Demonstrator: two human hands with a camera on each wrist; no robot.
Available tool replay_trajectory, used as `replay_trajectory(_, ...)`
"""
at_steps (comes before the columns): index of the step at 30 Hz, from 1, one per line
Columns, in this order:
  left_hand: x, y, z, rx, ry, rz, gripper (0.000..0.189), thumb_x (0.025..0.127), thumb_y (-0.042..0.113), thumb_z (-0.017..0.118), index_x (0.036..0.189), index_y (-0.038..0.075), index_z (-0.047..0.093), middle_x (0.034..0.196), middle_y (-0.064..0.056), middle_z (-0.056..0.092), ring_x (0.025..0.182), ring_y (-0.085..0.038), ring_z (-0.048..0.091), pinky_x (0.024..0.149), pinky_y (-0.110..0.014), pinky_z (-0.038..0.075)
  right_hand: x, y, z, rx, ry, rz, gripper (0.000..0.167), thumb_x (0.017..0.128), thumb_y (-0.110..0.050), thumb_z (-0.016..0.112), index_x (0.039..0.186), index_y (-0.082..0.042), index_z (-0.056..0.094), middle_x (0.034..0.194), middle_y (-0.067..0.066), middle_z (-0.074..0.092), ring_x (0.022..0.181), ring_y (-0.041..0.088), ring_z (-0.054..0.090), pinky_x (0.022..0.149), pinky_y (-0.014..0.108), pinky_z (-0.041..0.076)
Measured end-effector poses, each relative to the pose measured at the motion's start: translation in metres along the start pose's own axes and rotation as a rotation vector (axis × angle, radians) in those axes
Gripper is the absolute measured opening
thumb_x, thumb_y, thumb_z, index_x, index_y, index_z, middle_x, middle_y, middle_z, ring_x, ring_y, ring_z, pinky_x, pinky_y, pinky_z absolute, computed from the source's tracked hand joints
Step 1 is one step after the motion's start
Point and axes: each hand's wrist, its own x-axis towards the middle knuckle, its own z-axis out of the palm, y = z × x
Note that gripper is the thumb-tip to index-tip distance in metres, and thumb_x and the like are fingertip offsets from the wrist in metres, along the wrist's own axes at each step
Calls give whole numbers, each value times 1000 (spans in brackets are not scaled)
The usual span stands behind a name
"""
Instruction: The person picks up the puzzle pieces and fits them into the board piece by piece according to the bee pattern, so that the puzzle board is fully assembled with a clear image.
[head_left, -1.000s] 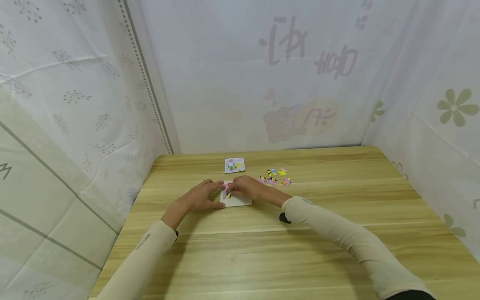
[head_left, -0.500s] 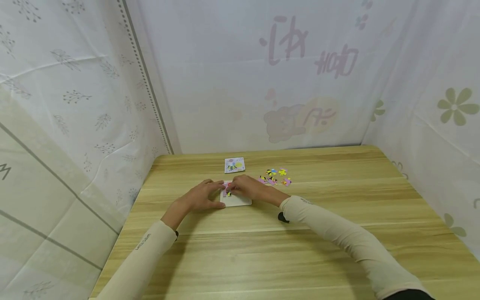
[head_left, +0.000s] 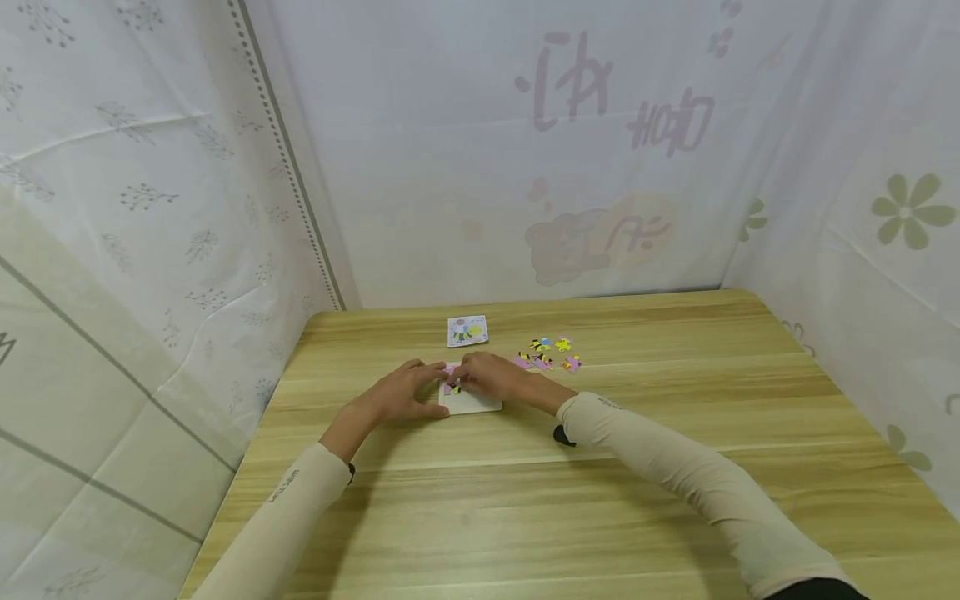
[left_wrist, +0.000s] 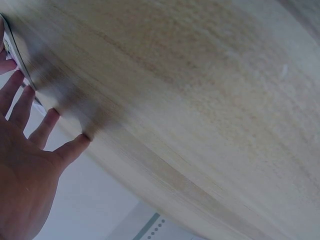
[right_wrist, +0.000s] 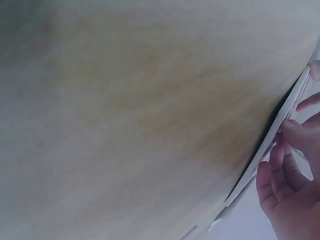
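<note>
A small white puzzle board (head_left: pixel 477 403) lies on the wooden table, with pink, yellow and black puzzle pieces (head_left: pixel 453 389) fitted at its left side. My left hand (head_left: pixel 405 394) rests at the board's left edge, thumb at the near corner; in the left wrist view its fingers (left_wrist: pixel 45 127) are spread and fairly straight. Over the board's upper left my right hand (head_left: pixel 489 377) is bent down, thumb and forefinger pinching a puzzle piece that they mostly hide. The right wrist view has that thumb (right_wrist: pixel 296 134) close above the board's edge, other fingers curled.
Several loose puzzle pieces (head_left: pixel 542 362) lie right of the board, beyond my right wrist. A picture card (head_left: pixel 467 331) with a bee on it lies behind the board. Patterned white curtains (head_left: pixel 450 167) stand behind and beside the table (head_left: pixel 465 517).
Both hands stay almost where they were. My right fingertips shift slightly over the board's upper left, and the red patch seen there earlier is now covered.
</note>
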Motion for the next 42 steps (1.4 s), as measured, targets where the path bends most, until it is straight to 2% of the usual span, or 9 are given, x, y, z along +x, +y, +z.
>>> replay_trajectory(9, -1, 1, -1, -1, 2, -9, 78, 91, 59, 74, 151, 14, 54, 163, -7, 42, 149, -37, 36, 116, -61, 36, -4, -5, -5, 31, -26, 14, 22, 102, -9, 67, 122, -9, 76, 106, 9, 70, 95, 17, 65, 82, 26, 54)
replay_trajectory(17, 0, 3, 0, -9, -5, -6, 75, 91, 56, 75, 150, 15, 56, 165, -6, 40, 149, -38, 35, 116, -63, 36, -16, 5, -12, 54, 14, 47, 26, 103, -11, 67, 127, -7, 73, 109, 6, 72, 98, 15, 66, 87, 26, 55)
replay_trajectory(24, 0, 4, 0, 7, -2, -5, 74, 92, 54, 76, 150, 14, 56, 165, -7, 40, 149, -38, 36, 116, -62, 35, -30, 21, -27, 160, 70, 137, 23, 102, -9, 67, 124, -3, 74, 116, 7, 74, 104, 17, 68, 91, 34, 56)
replay_trajectory(27, 0, 3, 0, 7, 3, -5, 74, 92, 54, 76, 150, 13, 56, 164, -8, 40, 149, -40, 35, 117, -63, 34, -38, 29, -35, 161, 87, 180, 25, 102, -8, 68, 125, -1, 73, 117, 9, 74, 105, 20, 69, 92, 36, 56)
replay_trajectory(32, -2, 3, 1, 7, -1, -10, 74, 92, 54, 76, 150, 13, 55, 165, -8, 40, 150, -41, 33, 118, -63, 32, -53, 45, -49, 102, 105, 208, 27, 101, -9, 69, 125, 2, 72, 119, 14, 74, 106, 26, 70, 92, 39, 58)
replay_trajectory(36, -2, 3, 1, 7, 9, 4, 75, 92, 54, 75, 151, 12, 55, 164, -9, 40, 150, -42, 33, 118, -63, 32, -67, 58, -60, 112, 111, 268, 30, 101, -11, 70, 128, 1, 71, 123, 14, 73, 110, 28, 69, 95, 42, 57)
replay_trajectory(42, -1, 4, 1, 13, 13, 8, 76, 92, 55, 75, 151, 12, 54, 164, -10, 41, 150, -41, 34, 118, -63, 32, -83, 79, -68, 115, 104, 300, 29, 102, -9, 68, 128, 3, 70, 124, 16, 72, 113, 32, 68, 96, 46, 56)
